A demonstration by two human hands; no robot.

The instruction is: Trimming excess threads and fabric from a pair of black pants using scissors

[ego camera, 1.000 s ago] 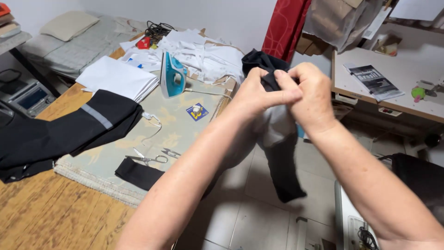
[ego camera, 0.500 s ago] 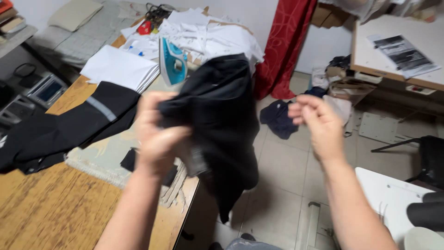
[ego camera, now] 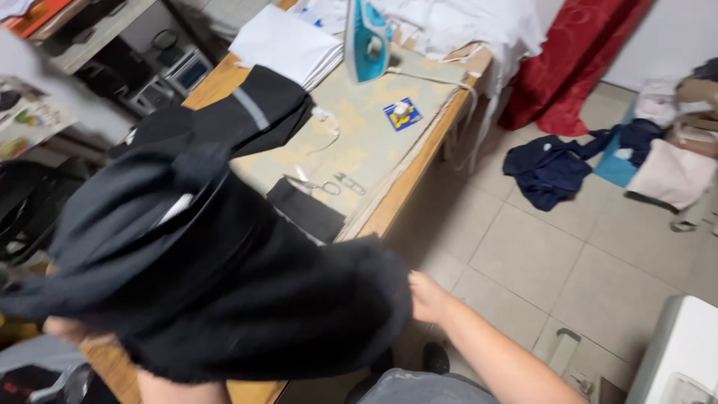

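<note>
My right hand [ego camera: 428, 295] grips the edge of the wide black cloth garment [ego camera: 224, 284]. My left hand [ego camera: 63, 327] is under it; its fingers I cannot see.

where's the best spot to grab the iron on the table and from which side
Take the teal iron by its handle, the upper part, coming from above and the near table edge. It stands upright on its heel, so the handle is free; the flat soleplate is better avoided. Its white cord trails right, so approach from the left.
</note>
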